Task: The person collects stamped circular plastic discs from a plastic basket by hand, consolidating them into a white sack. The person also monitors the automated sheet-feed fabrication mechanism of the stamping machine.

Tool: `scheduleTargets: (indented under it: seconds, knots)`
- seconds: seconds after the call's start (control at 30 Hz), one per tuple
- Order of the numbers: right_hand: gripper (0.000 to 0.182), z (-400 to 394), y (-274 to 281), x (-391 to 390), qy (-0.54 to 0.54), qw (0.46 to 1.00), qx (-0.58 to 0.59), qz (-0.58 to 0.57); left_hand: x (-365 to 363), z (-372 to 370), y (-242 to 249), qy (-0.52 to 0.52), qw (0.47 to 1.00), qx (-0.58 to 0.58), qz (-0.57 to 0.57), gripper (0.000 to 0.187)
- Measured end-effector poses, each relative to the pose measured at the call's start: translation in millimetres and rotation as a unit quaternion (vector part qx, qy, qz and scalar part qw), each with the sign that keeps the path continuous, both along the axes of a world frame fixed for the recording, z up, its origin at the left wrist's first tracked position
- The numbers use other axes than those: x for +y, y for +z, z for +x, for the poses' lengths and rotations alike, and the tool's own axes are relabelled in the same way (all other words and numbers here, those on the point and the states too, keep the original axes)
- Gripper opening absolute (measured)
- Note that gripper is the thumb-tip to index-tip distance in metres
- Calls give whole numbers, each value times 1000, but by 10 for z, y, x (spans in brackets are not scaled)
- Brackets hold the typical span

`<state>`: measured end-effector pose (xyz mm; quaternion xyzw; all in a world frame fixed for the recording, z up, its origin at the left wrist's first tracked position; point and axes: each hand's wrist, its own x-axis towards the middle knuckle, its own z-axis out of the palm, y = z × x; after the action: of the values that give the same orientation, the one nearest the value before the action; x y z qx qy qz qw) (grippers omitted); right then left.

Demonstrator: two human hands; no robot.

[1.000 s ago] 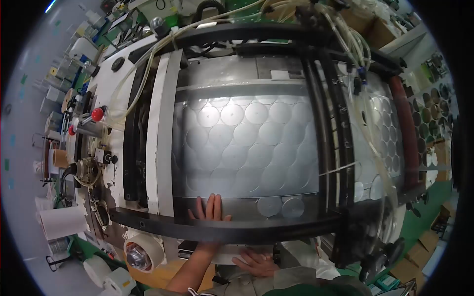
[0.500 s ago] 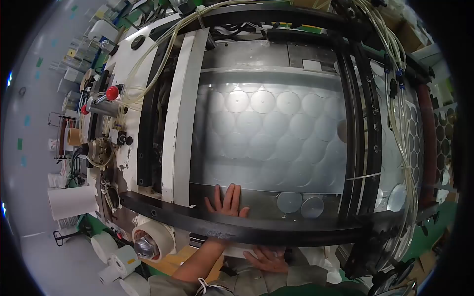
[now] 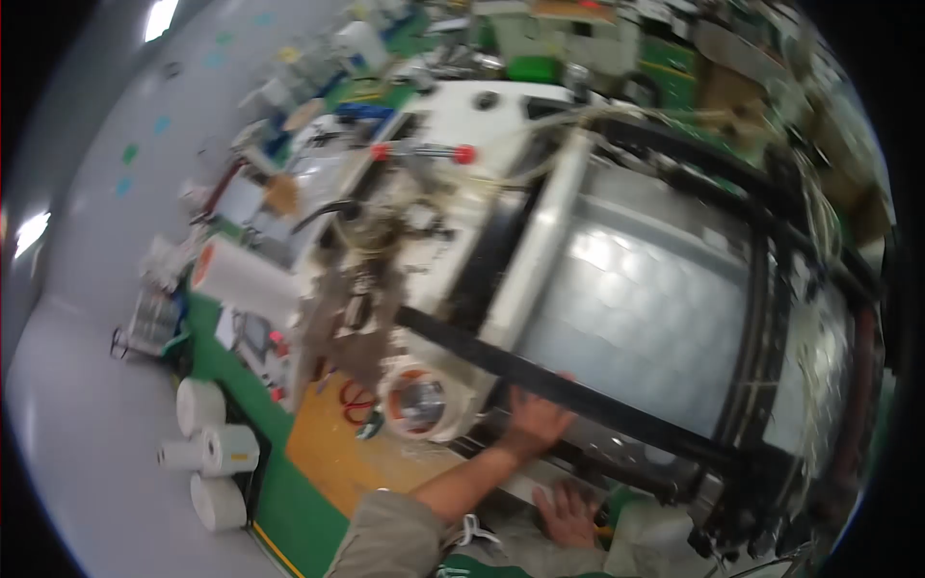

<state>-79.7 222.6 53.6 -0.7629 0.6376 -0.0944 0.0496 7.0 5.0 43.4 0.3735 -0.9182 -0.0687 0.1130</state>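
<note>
My left hand (image 3: pixel 536 420) reaches in at the near side of a machine, at the black bar (image 3: pixel 578 397), which hides part of its fingers. What shows of them is blurred but spread, and I see nothing held. Beyond the bar lies a silvery sheet (image 3: pixel 636 323) with rows of round outlines, bordered on its left by a white rail (image 3: pixel 541 246). Lower down, my right hand (image 3: pixel 568 515) has its fingers apart, near the machine's near edge and the front of my clothing, holding nothing visible.
A cardboard-cored roll (image 3: pixel 418 401) sits at the machine's near left corner. Red-handled scissors (image 3: pixel 356 400) lie on a tan board (image 3: pixel 332 448). White rolls (image 3: pixel 227 449) stand at lower left. A red-knobbed lever (image 3: pixel 424 152) and loose tubes are on the machine.
The view has swung left and tilted, so the machine appears farther right and more of the floor and wall shows. My left hand's fingers are now more covered by the bar.
</note>
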Motion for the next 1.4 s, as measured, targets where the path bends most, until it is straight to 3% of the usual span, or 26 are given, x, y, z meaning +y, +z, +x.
scheduleTargets:
  seconds: [0.03, 0.07, 0.1, 0.2, 0.27, 0.3, 0.4, 0.43, 0.5, 0.57, 0.63, 0.8, 0.87, 0.9, 0.93, 1.0, 1.17, 1.23, 1.33, 1.4]
  knots:
    - [58, -15, -56, -29, 9, 1000, -9, -13, -11, -23, -21, 42, 990, -50, 127, 42]
    - [61, -13, -73, -14, 12, 1000, -14, -22, 15, -56, 47, 43, 985, -91, 142, 48]
    - [61, 39, -137, -18, 37, 998, -15, -47, 26, 3, -223, 33, 998, -19, 55, 53]
    - [80, 130, -221, -3, -28, 997, -62, 28, -10, 19, -189, 49, 996, -10, 73, 64]
    - [86, 76, -17, 6, -7, 993, -1, 121, 16, -17, -200, 60, 997, 4, 50, 66]
    - [82, 75, 286, -151, 4, 960, 34, 277, 6, -31, -328, 63, 997, 53, 0, 68]
    - [77, 73, 345, -166, 24, 965, 36, 257, 5, -17, -366, 61, 992, 92, -53, 65]
    - [70, 4, -130, -45, 51, 998, 32, -2, 24, -8, -354, 59, 996, 63, -24, 66]
    - [66, -13, -269, -13, 40, 996, 12, 79, 42, 41, -290, 48, 998, 35, 19, 66]
    - [65, 49, -143, -29, 31, 994, 22, 101, 43, 38, -356, 46, 998, 39, 24, 66]
    - [67, 96, 67, -88, 16, 975, 79, 209, 39, 34, -333, 39, 998, 27, 35, 67]
    - [67, 94, 134, -60, -12, 976, 102, 193, 31, 33, -55, 41, 997, 22, 65, 68]
    - [69, 17, -35, -21, 10, 998, 20, 62, 28, 31, -61, 43, 997, 29, 59, 68]
    - [71, -57, -282, 12, 39, 968, 244, -46, 29, 20, -128, 43, 997, 34, 48, 67]
    - [71, -49, -314, 40, 38, 968, 245, -45, 40, 32, -176, 41, 997, 35, 49, 67]
    - [71, 80, -153, 21, 7, 999, 37, 21, 43, 53, -255, 38, 998, 35, 40, 66]
    - [72, 125, -143, 16, -14, 996, 65, 65, 43, 57, -277, 39, 997, 52, 45, 64]
    - [73, 95, -146, 1, 11, 997, 68, -28, 40, 31, -218, 49, 995, 75, 39, 65]
    - [73, 48, 33, -13, -1, 994, 67, 91, 36, 6, -156, 52, 995, 78, 32, 65]
    - [73, 55, -33, 1, 3, 996, 58, 67, 33, 4, -210, 53, 995, 84, 33, 65]
